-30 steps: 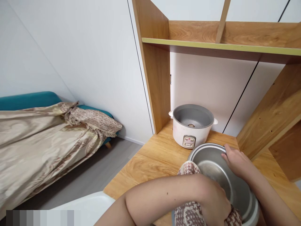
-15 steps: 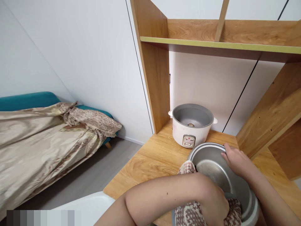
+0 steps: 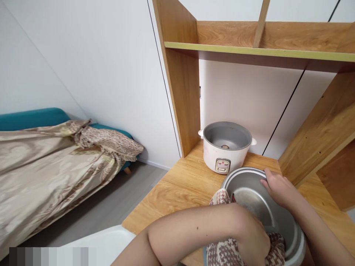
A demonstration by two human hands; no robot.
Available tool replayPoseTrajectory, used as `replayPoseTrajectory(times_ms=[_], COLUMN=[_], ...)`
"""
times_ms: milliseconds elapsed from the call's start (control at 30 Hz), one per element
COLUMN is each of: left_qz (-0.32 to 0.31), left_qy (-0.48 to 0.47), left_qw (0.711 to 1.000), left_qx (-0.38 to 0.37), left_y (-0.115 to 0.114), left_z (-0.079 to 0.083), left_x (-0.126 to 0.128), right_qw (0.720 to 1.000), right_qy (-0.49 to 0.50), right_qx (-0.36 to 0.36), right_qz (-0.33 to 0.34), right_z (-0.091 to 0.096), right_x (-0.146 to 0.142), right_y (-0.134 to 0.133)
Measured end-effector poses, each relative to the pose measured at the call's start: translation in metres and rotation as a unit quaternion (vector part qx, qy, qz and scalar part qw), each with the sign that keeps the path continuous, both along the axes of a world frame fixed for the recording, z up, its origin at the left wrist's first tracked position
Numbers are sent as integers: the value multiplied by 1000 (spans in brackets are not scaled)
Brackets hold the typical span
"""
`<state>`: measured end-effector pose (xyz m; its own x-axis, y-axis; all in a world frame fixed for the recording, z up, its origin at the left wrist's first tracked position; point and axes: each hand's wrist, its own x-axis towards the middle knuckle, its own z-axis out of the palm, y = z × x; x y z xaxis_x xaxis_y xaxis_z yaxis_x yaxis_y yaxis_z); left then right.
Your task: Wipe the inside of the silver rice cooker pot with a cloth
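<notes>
Head view: left hand presses cloth inside pot (right hand fingers clamp rim).

A wooden shelf unit is set against white wall panels, which are divided by thin dark seams. Left of the unit and lower, a grey floor is seen. Further left, a teal sofa is placed along the wall and is covered by a beige patterned throw. Even, soft light is cast throughout.
</notes>
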<state>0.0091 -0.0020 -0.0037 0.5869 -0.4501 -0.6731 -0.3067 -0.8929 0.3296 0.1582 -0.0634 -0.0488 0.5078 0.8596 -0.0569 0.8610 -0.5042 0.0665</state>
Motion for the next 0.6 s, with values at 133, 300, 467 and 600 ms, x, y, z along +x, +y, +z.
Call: replayPoseTrajectory(times_ms=[133,300,467,600], left_qz=[15,-28,-36,-7], left_qy=[11,-35,-19,-3], left_qw=[1000,999,999,1000], left_qx=[-19,-24,-20,2], left_y=[2,4,3,2], left_z=[-4,-1,5,2], left_x=[1,0,-2,-2], right_qw=[1000,1000,1000,1000], right_qy=[0,0,-1,-1], right_qx=[3,5,1,-1], right_qz=[3,5,0,-1], right_z=[-1,-2,0,2], right_x=[1,1,0,-1], right_y=[0,0,0,0])
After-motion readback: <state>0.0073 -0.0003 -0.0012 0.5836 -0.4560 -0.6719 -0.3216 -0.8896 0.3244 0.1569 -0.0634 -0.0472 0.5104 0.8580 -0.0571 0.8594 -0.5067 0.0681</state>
